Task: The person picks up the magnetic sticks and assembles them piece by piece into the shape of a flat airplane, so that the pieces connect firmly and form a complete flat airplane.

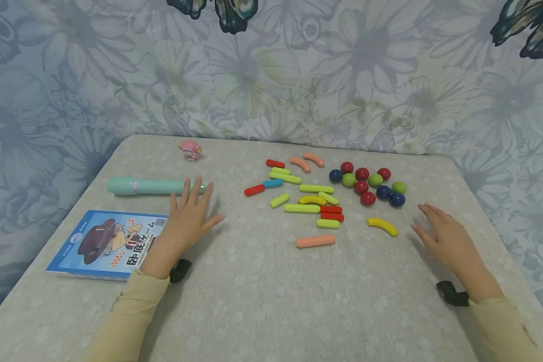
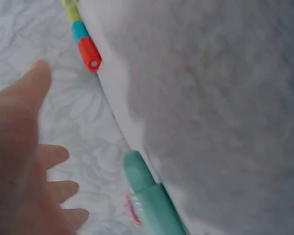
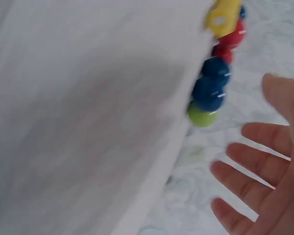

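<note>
My left hand (image 1: pixel 183 223) is spread with straight fingers and holds nothing. In the head view its fingertips overlap the right end of a mint-green tapered tube (image 1: pixel 138 186); whether they touch it, I cannot tell. A blue booklet (image 1: pixel 113 241) with a hat-wearing cartoon figure lies beside that wrist, partly hidden by it. Over on the right, my right hand (image 1: pixel 450 244) is also empty, its fingers extended. Nearest to it are a yellow curved piece (image 1: pixel 382 226) and a group of glossy balls in red, green and dark blue, including a blue ball (image 1: pixel 396 199).
Mid-table lie several short sticks: lime-green (image 1: pixel 302 208), red (image 1: pixel 254 190), blue (image 1: pixel 273 183) and a salmon stick (image 1: pixel 315 242). Another yellow curved piece (image 1: pixel 312 200) is among them. A small pink figurine (image 1: pixel 191 150) stands at the back left. Flower-patterned covering (image 1: pixel 271 90) rises behind the table.
</note>
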The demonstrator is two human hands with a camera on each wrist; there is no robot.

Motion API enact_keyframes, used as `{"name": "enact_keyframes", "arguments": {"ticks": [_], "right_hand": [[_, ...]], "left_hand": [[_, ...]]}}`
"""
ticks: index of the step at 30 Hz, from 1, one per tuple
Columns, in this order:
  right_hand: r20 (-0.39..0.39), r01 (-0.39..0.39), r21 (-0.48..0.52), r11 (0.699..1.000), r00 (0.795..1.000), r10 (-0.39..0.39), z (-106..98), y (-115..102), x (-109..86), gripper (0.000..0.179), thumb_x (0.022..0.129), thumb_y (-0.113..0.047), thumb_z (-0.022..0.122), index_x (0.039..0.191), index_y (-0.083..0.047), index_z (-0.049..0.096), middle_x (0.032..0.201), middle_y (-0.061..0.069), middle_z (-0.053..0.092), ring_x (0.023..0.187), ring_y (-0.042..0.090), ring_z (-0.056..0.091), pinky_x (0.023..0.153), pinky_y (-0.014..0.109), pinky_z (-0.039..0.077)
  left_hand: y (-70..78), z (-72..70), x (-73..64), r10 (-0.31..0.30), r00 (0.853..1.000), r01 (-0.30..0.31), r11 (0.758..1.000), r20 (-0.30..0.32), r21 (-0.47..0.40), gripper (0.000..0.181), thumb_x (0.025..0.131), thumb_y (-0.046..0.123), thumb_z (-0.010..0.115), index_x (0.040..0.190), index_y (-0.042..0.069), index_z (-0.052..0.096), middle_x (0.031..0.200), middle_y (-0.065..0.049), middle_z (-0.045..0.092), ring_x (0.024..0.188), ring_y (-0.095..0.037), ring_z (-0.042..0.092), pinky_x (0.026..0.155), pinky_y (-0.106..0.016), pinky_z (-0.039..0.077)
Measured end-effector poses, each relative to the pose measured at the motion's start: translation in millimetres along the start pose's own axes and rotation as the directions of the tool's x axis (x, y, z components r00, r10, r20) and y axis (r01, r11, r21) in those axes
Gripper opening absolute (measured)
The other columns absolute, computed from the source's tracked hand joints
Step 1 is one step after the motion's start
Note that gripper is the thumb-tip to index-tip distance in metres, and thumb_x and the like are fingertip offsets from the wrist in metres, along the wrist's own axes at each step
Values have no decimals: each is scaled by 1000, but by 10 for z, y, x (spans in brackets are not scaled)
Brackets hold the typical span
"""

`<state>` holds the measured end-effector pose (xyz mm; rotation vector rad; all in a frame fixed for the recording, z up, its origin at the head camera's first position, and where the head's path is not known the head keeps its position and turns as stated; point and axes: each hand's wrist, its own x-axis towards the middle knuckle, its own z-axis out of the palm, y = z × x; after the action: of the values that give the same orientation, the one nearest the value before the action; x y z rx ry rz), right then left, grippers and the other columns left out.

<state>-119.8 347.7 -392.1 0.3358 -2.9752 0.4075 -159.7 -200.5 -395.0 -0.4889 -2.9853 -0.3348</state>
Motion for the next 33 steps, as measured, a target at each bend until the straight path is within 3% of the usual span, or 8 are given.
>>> {"name": "enact_keyframes", "arguments": {"ticks": [3, 6, 10, 14, 17, 19, 28, 33], "right_hand": [[-57, 3, 40, 999, 998, 0, -61, -138, 5, 43, 93, -21, 59, 126, 6, 50, 120, 29, 50, 104, 46, 47, 80, 59, 37], [-122, 37, 111, 993, 992, -23, -72, -272, 48, 34, 89, -11, 64, 119, 4, 56, 109, 24, 57, 92, 38, 54, 73, 54, 42], [-156, 60, 227, 972, 987, -24, 3, -375, 124, 28, 89, -8, 64, 114, 3, 61, 106, 19, 61, 88, 30, 56, 72, 46, 45], [-114, -21, 327, 945, 992, 61, 113, -388, 151, 26, 92, -14, 62, 114, 1, 62, 108, 16, 62, 91, 26, 55, 71, 38, 46], [-63, -88, 380, 921, 991, 120, 177, -364, 140, 28, 93, -17, 60, 115, 0, 62, 110, 16, 62, 94, 25, 55, 73, 34, 46], [-27, -116, 389, 914, 990, 137, 209, -342, 127, 29, 94, -18, 59, 116, 0, 62, 109, 16, 62, 94, 25, 54, 74, 33, 45], [42, -142, 378, 915, 990, 136, 329, -314, 135, 31, 89, -16, 66, 116, -2, 64, 104, 15, 63, 91, 26, 55, 73, 31, 46], [29, -136, 394, 909, 990, 136, 328, -345, 147, 31, 89, -16, 66, 115, 0, 64, 104, 16, 64, 90, 27, 57, 71, 28, 46]], "left_hand": [[129, -103, 88, 53, 992, -67, 990, -112, -127, 65, 92, 39, 58, 142, 3, 37, 149, -21, 20, 136, -41, 12, 100, -64, 10], [336, -205, 279, 70, 985, -115, 948, -157, -298, 50, 90, 27, 64, 133, 3, 50, 142, -19, 36, 130, -37, 30, 101, -57, 22], [630, -170, 670, 72, 996, -85, 840, -45, -537, 44, 91, 26, 63, 129, 5, 54, 133, -11, 49, 122, -27, 43, 99, -44, 33], [843, 25, 1061, 104, 990, -11, 722, 94, -692, 41, 91, 22, 63, 127, 4, 56, 125, -8, 56, 112, -21, 53, 94, -34, 39], [981, 160, 1262, 122, 981, 29, 679, 152, -733, 37, 90, 17, 65, 124, 3, 59, 119, -7, 60, 106, -18, 57, 88, -28, 43], [1068, 241, 1359, 137, 973, 44, 675, 184, -737, 35, 90, 16, 65, 121, 2, 61, 116, -6, 61, 103, -17, 57, 85, -27, 44], [1370, 455, 1589, 131, 945, 112, 731, 300, -673, 27, 86, 16, 70, 110, 5, 68, 102, -1, 66, 95, -13, 58, 80, -26, 46], [1445, 494, 1599, 133, 932, 88, 819, 338, -567, 24, 86, 19, 70, 107, 9, 70, 97, 2, 67, 90, -12, 58, 77, -25, 47]]}}
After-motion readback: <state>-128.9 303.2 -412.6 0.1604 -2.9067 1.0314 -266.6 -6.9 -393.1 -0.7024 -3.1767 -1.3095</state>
